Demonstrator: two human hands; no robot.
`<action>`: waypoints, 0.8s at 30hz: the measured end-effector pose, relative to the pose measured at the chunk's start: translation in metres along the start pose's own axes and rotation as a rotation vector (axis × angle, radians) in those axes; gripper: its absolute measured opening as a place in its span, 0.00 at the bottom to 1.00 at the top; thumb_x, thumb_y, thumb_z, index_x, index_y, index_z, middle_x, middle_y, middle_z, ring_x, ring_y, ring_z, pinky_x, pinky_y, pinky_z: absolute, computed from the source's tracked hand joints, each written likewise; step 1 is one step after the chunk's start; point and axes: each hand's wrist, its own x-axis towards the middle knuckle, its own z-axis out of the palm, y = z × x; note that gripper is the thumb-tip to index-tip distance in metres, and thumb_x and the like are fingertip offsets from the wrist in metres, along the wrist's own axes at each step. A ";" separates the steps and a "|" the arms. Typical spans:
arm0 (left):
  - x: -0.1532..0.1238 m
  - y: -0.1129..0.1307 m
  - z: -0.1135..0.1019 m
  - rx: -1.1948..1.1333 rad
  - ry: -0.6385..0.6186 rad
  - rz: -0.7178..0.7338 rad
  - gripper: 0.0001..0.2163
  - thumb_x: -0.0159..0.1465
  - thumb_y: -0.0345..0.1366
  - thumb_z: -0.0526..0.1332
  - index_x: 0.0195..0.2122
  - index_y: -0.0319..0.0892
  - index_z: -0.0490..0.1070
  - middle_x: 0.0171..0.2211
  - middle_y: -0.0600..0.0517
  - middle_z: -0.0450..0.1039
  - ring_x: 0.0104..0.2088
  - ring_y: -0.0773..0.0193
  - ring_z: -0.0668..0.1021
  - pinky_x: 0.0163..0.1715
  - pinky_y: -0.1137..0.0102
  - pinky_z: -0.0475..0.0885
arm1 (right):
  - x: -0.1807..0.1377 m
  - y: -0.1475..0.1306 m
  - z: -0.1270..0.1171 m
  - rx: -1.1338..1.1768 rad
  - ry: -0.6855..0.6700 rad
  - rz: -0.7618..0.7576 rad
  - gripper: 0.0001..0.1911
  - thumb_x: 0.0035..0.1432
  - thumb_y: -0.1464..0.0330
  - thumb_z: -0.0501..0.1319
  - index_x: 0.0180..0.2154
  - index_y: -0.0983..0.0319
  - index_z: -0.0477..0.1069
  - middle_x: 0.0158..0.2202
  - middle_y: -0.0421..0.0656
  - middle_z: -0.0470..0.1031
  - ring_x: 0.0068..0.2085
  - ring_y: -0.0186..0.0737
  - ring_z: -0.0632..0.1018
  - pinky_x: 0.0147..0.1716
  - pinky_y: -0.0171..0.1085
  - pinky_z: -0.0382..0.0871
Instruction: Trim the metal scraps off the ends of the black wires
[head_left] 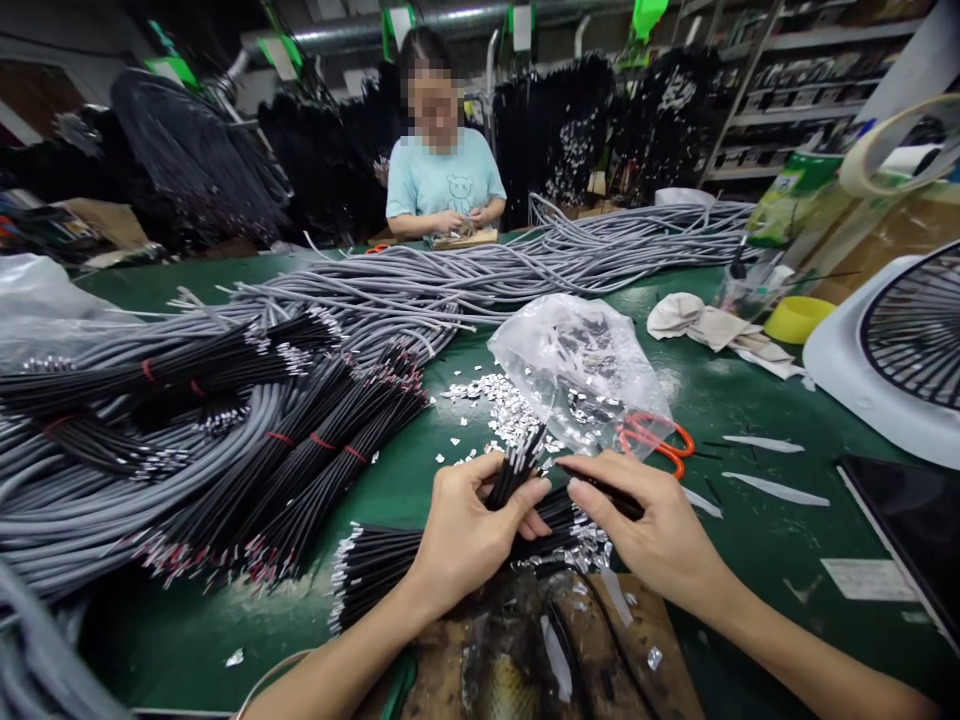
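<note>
My left hand point(472, 510) is closed around a small bundle of short black cables point(511, 478), their silver-tipped ends pointing up and away. Close beside those tips, my right hand point(645, 510) pinches a slim black pointed tool point(611, 490); its exact kind is hard to make out. Under both hands lies a larger bunch of black cables point(382, 560) with silver ends towards the left. Small silver foil pieces point(502, 405) are scattered just beyond the left hand. A clear plastic bag point(581, 350) with dark and silver bits inside rests behind the hands.
Red-banded black cable bundles point(322, 455) and long grey cables point(420, 275) cover the left and back of the green table point(757, 530). Orange-handled scissors point(667, 445), a fan point(892, 350) and a dark tablet-like slab point(900, 530) are at right. A person point(446, 185) works opposite.
</note>
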 end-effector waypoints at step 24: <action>0.003 0.001 -0.001 -0.050 -0.151 -0.106 0.10 0.56 0.37 0.60 0.24 0.34 0.67 0.17 0.49 0.72 0.18 0.67 0.74 0.19 0.75 0.70 | 0.000 0.001 -0.001 0.076 0.050 0.089 0.10 0.54 0.64 0.59 0.35 0.61 0.75 0.33 0.43 0.76 0.32 0.38 0.75 0.32 0.34 0.68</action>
